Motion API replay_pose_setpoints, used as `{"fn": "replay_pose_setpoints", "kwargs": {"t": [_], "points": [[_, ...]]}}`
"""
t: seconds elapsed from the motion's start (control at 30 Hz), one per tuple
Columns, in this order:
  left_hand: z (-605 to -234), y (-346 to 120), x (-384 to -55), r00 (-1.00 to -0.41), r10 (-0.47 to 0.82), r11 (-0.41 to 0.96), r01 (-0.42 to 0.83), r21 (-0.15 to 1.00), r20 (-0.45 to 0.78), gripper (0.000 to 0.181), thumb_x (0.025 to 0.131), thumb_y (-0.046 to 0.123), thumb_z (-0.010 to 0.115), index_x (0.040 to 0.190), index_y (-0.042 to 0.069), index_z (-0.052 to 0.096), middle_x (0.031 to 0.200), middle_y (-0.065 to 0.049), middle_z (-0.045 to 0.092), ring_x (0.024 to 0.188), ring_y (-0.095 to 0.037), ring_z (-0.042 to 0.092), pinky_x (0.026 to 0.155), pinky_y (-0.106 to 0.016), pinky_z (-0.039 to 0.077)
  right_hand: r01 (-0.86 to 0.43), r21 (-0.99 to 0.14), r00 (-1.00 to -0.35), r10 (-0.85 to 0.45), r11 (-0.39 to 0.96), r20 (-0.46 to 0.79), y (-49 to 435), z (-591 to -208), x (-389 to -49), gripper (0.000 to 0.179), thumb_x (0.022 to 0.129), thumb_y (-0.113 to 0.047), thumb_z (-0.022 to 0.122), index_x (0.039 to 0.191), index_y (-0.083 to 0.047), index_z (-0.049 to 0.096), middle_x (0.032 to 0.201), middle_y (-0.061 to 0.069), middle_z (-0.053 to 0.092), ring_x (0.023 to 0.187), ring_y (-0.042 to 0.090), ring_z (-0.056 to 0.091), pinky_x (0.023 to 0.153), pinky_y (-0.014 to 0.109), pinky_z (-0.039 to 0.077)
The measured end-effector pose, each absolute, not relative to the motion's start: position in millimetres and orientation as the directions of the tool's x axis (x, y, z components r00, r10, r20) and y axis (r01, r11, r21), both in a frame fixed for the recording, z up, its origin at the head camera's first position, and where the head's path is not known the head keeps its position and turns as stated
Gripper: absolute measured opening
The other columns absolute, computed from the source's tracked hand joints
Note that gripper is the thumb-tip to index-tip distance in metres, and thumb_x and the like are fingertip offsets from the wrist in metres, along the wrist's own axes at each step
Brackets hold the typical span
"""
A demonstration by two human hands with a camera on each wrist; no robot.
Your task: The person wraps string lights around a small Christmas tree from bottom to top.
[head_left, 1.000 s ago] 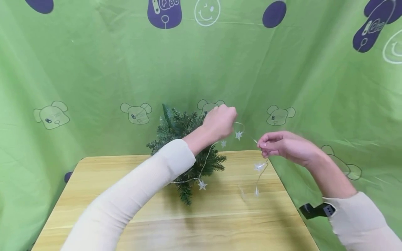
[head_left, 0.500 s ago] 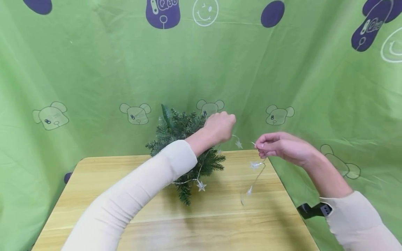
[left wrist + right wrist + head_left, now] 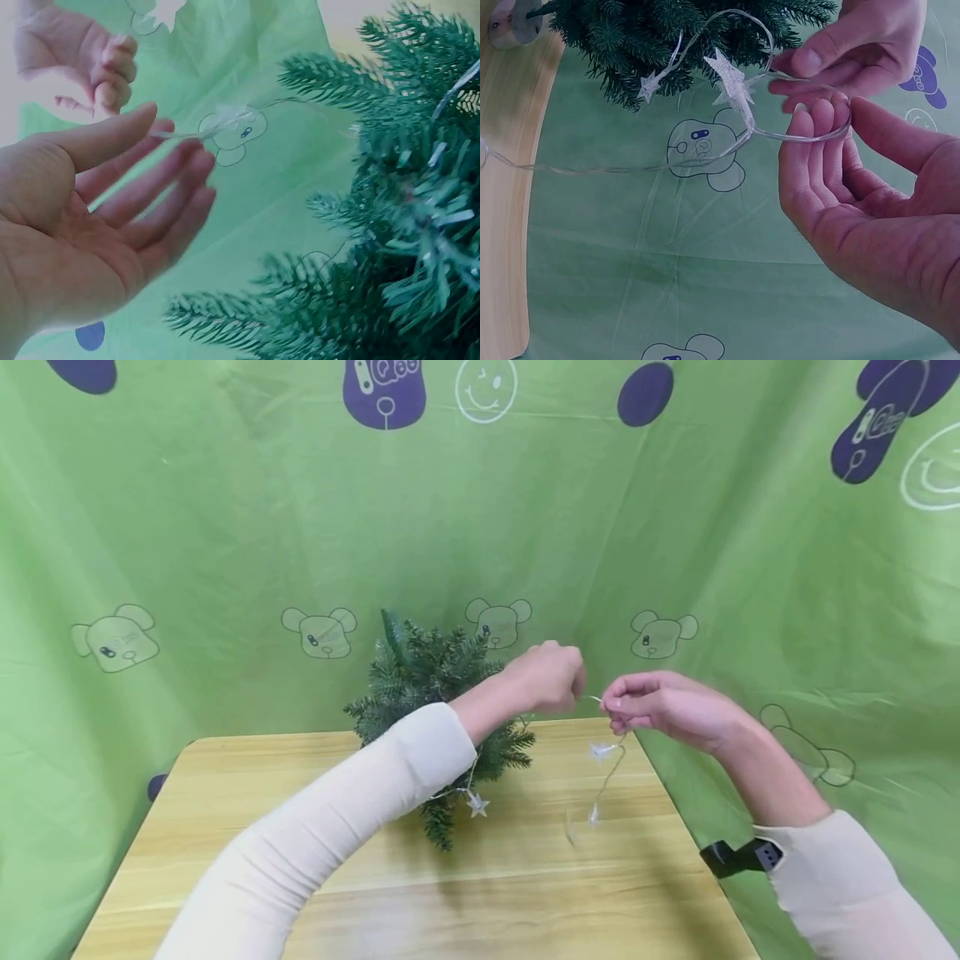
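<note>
A string of star lights (image 3: 739, 97) on clear wire runs between the hands and a small artificial Christmas tree (image 3: 427, 677). My right hand (image 3: 667, 710) pinches the wire between thumb and curled fingers, and a loop with clear stars hangs below it. Close beside it on the left is my left hand (image 3: 551, 677), reaching past the tree's right side. In the left wrist view the left hand's fingers (image 3: 150, 217) are loosely extended, with the wire crossing at their tips and the thumb apart from them. One star (image 3: 477, 804) hangs at the tree's lower front.
The tree stands on a light wooden table (image 3: 315, 893); its round base (image 3: 516, 22) shows in the right wrist view. A green cloth (image 3: 225, 527) printed with bears hangs behind and around the table. A black device (image 3: 738, 857) sits at the right cuff.
My left hand has come down and to the right, along the wire, toward the right hand. The right hand has drifted slightly left, keeping its pinch on the wire.
</note>
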State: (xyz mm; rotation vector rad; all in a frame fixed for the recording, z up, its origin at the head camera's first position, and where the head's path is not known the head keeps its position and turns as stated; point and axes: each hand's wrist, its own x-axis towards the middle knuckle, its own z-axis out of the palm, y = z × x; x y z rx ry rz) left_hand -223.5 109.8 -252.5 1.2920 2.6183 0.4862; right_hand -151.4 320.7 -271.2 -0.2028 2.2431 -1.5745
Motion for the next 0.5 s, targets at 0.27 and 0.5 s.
{"fn": "replay_pose_setpoints", "kwargs": {"t": [0.27,0.5], "points": [[-244.7,109.6,-228.1,-0.562,0.825,0.511,0.788,0.342,0.062,0.031,0.082,-0.013,0.056,0.075,0.012,0.074,0.076,0.001,0.072,0.062,-0.010,0.061,0.053,-0.015,0.051,0.121,-0.886,-0.901,-0.325,0.448,-0.287,321.1,-267.5,-148.7,0.021,0.099,-0.017,0.061,0.111,0.000,0.062,0.095,0.006,0.062,0.087,0.020,0.061,0.091,0.037,0.054],[-224.7,104.8,-237.6,-0.597,0.798,0.549,0.774,0.315,0.078,0.026,0.087,-0.009,0.058,0.088,0.008,0.078,0.095,-0.005,0.077,0.074,-0.015,0.069,0.061,-0.016,0.055,0.093,-0.857,-0.893,-0.338,0.507,-0.296,325.9,-262.8,-143.5,0.024,0.100,-0.022,0.060,0.108,0.000,0.062,0.098,0.011,0.063,0.091,0.024,0.062,0.096,0.043,0.051]]}}
